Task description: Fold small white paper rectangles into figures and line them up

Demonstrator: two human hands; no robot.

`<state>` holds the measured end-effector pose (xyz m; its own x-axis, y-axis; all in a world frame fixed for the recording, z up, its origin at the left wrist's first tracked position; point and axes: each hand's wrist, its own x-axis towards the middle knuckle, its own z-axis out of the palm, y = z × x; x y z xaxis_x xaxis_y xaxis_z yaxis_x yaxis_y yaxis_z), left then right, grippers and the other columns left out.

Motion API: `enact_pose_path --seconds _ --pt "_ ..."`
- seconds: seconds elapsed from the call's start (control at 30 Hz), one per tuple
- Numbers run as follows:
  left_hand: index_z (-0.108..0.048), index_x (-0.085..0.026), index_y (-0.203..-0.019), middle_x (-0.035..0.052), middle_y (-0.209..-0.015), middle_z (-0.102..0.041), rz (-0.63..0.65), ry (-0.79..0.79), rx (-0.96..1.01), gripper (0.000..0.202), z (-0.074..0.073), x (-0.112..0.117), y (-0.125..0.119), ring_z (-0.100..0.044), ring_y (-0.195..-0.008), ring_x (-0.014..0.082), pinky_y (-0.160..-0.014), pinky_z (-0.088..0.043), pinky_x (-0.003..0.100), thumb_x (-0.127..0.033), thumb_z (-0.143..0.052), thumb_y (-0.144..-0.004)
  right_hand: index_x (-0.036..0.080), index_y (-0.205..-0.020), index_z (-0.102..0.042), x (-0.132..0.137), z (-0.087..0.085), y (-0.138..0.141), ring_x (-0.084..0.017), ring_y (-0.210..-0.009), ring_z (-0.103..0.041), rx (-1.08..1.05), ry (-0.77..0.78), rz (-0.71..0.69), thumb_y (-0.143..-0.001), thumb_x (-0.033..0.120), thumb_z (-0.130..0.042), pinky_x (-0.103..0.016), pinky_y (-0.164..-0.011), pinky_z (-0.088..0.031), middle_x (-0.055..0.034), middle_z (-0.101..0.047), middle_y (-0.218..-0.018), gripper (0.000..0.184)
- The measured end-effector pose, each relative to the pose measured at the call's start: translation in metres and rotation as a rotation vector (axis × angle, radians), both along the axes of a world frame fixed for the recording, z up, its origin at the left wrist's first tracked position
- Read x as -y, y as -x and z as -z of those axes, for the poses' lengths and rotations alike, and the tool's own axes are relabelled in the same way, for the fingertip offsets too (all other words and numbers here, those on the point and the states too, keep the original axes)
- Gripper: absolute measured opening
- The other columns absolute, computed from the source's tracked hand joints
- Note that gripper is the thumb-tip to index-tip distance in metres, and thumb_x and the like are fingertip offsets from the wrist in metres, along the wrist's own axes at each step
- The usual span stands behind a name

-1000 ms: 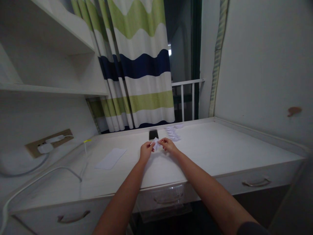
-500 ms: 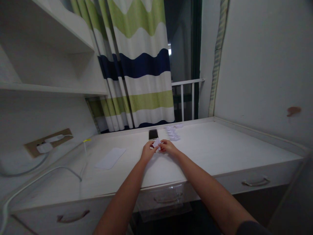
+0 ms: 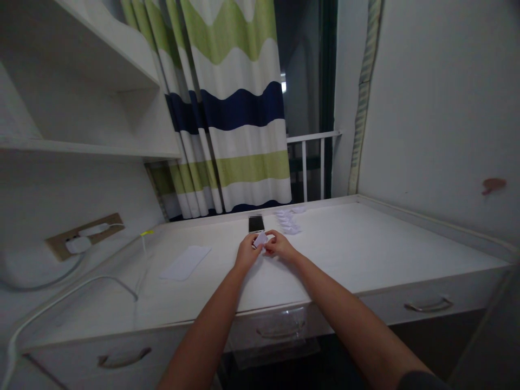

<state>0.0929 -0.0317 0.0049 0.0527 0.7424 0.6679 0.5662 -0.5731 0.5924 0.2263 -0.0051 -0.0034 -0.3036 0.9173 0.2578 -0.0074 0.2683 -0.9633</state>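
Observation:
Between my two hands, just above the white desk (image 3: pixel 333 260), is a small folded piece of white paper (image 3: pixel 260 239). My left hand (image 3: pixel 247 252) pinches its left side between thumb and fingers. On the other side, my right hand (image 3: pixel 280 246) has its fingertips closed at the paper's right edge. Right behind the hands lies a dark phone-like device (image 3: pixel 255 223). A row of several small folded white paper pieces (image 3: pixel 287 222) lies to its right. Over to the left, a stack or sheet of white paper (image 3: pixel 186 263) rests flat.
White cables (image 3: pixel 101 278) run along the desk's left side from plugs at a wall socket (image 3: pixel 83 235). Shelves (image 3: pixel 89 146) overhang the left. A striped curtain (image 3: pixel 244 108) hangs behind the desk, and a wall (image 3: pixel 439 108) bounds the right. Drawers (image 3: pixel 280 327) line the front.
The folded paper has turned slightly between my fingers, its pointed top now lower. My right fingers have shifted a little along its edge. The whole view has moved slightly.

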Motion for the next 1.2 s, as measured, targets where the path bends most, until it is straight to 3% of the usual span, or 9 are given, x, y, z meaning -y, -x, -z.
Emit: enact_pose_path --seconds 0.2,0.33,0.53,0.73,0.93,1.1,1.2 --pt "-0.055 -0.017 -0.087 0.0041 -0.085 -0.056 -0.035 -0.060 -0.151 0.024 0.004 -0.002 -0.001 -0.051 -0.081 0.0170 -0.073 -0.041 0.029 -0.010 -0.050 -0.065 0.017 -0.085 -0.047 -0.006 0.003 0.001 -0.008 -0.035 -0.048 0.021 -0.126 0.018 -0.054 0.013 -0.056 -0.017 -0.038 -0.037 0.0100 -0.050 -0.040 0.032" --pt "-0.053 -0.017 -0.090 0.0052 -0.089 -0.055 -0.032 -0.062 -0.142 0.024 0.003 0.000 -0.002 -0.051 -0.085 0.0171 -0.075 -0.042 0.030 -0.010 -0.050 -0.066 0.017 -0.084 -0.046 -0.006 0.003 0.002 -0.009 -0.037 -0.050 -0.037 -0.095 0.002 -0.054 0.016 -0.059 -0.018 -0.040 -0.039 0.0097 -0.051 -0.041 0.033" --pt "-0.050 -0.017 -0.079 0.0027 -0.079 -0.054 0.035 0.069 0.074 0.016 0.001 0.002 -0.002 -0.052 -0.075 0.0150 -0.059 -0.045 0.025 -0.012 -0.052 -0.063 0.019 -0.077 -0.042 0.000 -0.005 0.002 -0.012 -0.047 -0.057 -0.163 0.041 -0.064 -0.056 0.018 -0.058 -0.025 -0.050 -0.047 0.0060 -0.057 -0.050 0.026" --pt "-0.054 -0.016 -0.069 0.0026 -0.081 -0.053 0.121 0.096 0.292 0.021 0.002 -0.003 0.001 -0.053 -0.083 0.0151 -0.068 -0.046 0.026 -0.003 -0.049 -0.054 0.019 -0.074 -0.042 -0.001 -0.007 0.001 -0.011 -0.057 -0.060 -0.203 0.017 0.033 -0.054 0.006 -0.047 -0.024 -0.054 -0.048 0.0054 -0.057 -0.061 0.024" --pt "-0.055 -0.016 -0.071 0.0035 -0.083 -0.057 0.255 0.406 0.631 0.009 0.005 -0.010 0.003 -0.056 -0.074 0.0147 -0.062 -0.049 0.030 -0.018 -0.051 -0.062 0.020 -0.074 -0.044 -0.003 -0.005 0.000 -0.010 -0.059 -0.055 -0.160 -0.033 0.021 -0.058 0.008 -0.041 -0.023 -0.055 -0.047 0.0051 -0.054 -0.064 0.020" --pt "-0.055 -0.015 -0.067 0.0011 -0.067 -0.058 0.144 0.376 0.642 0.015 0.007 -0.015 0.007 -0.055 -0.062 0.0124 -0.055 -0.046 0.024 -0.021 -0.062 -0.055 0.019 -0.076 -0.048 -0.005 -0.001 0.000 -0.009 -0.055 -0.049 -0.041 -0.107 0.002 -0.067 0.018 -0.040 -0.024 -0.053 -0.044 0.0039 -0.048 -0.062 0.012" --pt "-0.056 -0.015 -0.066 0.0003 -0.065 -0.059 0.114 0.310 0.573 0.014 0.006 -0.015 0.008 -0.054 -0.059 0.0110 -0.056 -0.044 0.023 -0.017 -0.063 -0.054 0.018 -0.077 -0.050 -0.006 0.001 0.001 -0.011 -0.062 -0.049 0.049 -0.260 0.081 -0.064 0.025 -0.052 -0.024 -0.056 -0.043 0.0020 -0.051 -0.069 0.015"
